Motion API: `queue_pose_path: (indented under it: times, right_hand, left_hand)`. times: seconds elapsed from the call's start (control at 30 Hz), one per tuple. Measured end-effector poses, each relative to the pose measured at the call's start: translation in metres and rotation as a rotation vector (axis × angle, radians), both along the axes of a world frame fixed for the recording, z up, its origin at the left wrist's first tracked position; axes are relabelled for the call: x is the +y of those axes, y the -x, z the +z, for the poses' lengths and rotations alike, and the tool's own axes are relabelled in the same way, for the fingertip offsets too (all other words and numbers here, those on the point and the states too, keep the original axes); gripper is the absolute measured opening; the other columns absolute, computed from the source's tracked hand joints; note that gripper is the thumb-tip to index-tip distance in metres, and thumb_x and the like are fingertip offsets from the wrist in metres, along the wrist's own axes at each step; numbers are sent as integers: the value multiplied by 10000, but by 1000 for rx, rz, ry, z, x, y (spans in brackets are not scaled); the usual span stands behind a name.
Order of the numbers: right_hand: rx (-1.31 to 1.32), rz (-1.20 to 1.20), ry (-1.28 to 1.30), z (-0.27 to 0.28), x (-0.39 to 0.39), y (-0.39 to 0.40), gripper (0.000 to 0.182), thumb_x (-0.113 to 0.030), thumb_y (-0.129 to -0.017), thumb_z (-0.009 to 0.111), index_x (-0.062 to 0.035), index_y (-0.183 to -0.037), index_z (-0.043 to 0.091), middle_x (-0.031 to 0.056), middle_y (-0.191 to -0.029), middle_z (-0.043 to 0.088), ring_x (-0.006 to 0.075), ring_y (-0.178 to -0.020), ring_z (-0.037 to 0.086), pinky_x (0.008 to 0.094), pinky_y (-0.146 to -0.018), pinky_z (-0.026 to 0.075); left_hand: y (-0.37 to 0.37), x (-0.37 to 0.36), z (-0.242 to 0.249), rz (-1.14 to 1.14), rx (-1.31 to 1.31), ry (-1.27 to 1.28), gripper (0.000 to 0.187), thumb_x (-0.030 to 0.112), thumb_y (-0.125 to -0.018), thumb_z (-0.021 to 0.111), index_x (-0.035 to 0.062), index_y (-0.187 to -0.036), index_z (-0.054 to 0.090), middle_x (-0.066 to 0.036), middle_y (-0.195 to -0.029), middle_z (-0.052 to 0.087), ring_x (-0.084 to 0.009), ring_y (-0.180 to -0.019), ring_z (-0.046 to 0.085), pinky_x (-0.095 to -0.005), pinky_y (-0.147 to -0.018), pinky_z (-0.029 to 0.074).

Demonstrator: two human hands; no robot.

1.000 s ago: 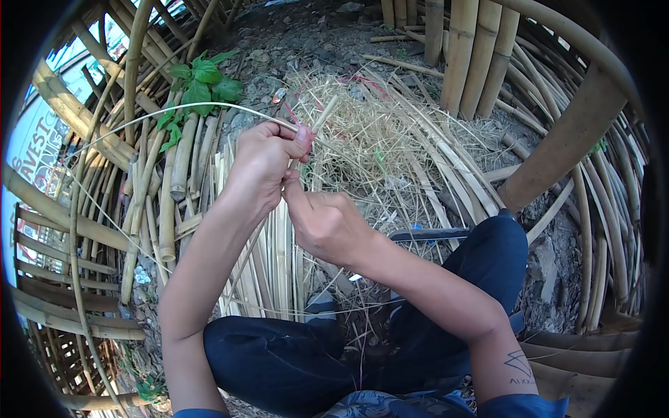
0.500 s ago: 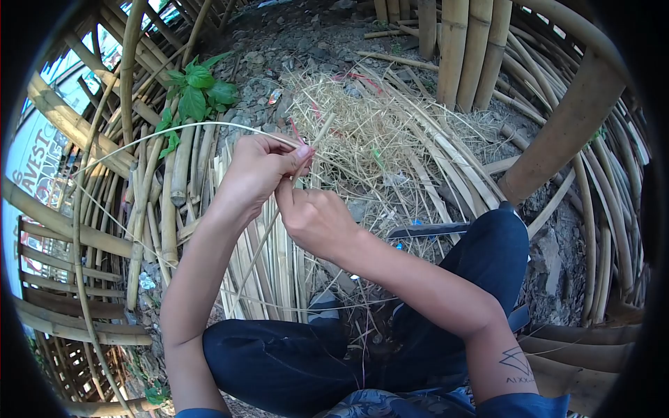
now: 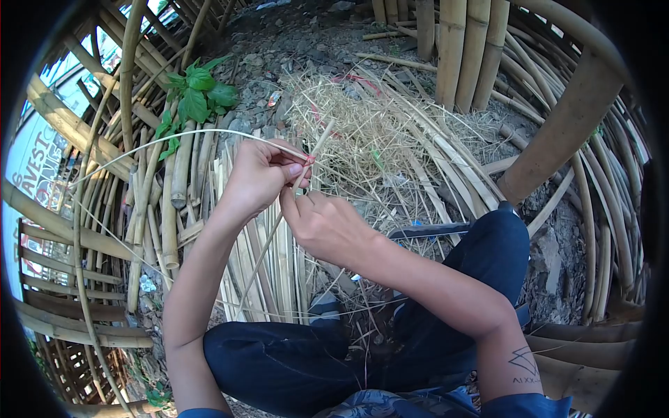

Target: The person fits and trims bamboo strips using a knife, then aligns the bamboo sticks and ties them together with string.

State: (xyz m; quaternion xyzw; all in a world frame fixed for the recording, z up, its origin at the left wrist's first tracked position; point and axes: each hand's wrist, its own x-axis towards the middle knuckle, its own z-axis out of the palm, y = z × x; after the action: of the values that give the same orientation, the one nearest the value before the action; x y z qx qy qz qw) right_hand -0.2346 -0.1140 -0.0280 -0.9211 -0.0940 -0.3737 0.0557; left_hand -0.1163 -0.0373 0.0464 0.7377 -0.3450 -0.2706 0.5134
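Observation:
A long, thin bamboo strip (image 3: 209,131) is bent into a wide loop, and its two ends cross in front of me. Red string (image 3: 310,159) is wrapped around the crossing, with one strip end sticking out beyond it. My left hand (image 3: 254,175) pinches the strip just left of the string, thumb on the near side. Just below the crossing, my right hand (image 3: 326,224) has its fingers closed at the other leg of the strip. Whether string is also between those fingers is hidden.
Split bamboo slats (image 3: 279,268) lie under my forearms. Beyond are a heap of shavings (image 3: 348,118) and more slats (image 3: 446,157). A long blade (image 3: 428,230) lies by my right knee. Bamboo poles (image 3: 463,56) stand around, and a leafy plant (image 3: 197,92) grows at the left.
My left thumb has drawn back a little, leaving the red string more exposed. My right hand has shifted slightly down and right, its fingers less curled.

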Motion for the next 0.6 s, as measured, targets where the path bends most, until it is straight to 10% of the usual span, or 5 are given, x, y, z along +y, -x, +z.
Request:
queue_pose_path:
  times: [0.17, 0.37, 0.53, 0.6]
  right_hand:
    - [-36, 192, -15, 51, -46, 49, 190, -185, -901, 567, -10, -932, 632, 60, -645, 552, 226, -612, 589, 356, -549, 458]
    - [601, 163, -1081, 29, -104, 6, 197, -129, -930, 578, 17, -1056, 618, 25, -771, 608, 141, -693, 582, 303, -645, 495]
    - [1001, 1116, -1529, 2, -106, -41, 481, -43, -872, 630, -58, -1324, 464, 62, -1296, 499, 143, -1162, 519, 394, -925, 499]
    - [991, 1227, -1565, -5, -99, -51, 589, -77, -866, 657, -83, -1384, 377, 43, -1396, 397, 173, -1248, 448, 460, -981, 446]
  left_hand:
    - [4, 2, 8, -11, -3, 6, 146, -135, -841, 538, -60, -917, 637, -112, -789, 650, -147, -675, 650, -242, -580, 518]
    - [8, 3, 5, -47, 6, 19, 123, -95, -871, 540, -43, -916, 641, -91, -776, 650, -137, -678, 662, -234, -546, 508]
    - [7, 1, -14, -78, -17, 40, 134, -103, -861, 540, -32, -893, 649, -102, -830, 629, -145, -714, 641, -262, -635, 541]
    - [5, 2, -25, -72, -455, 116, 202, -139, -813, 529, -2, -866, 667, -105, -929, 569, -152, -836, 607, -273, -676, 532]
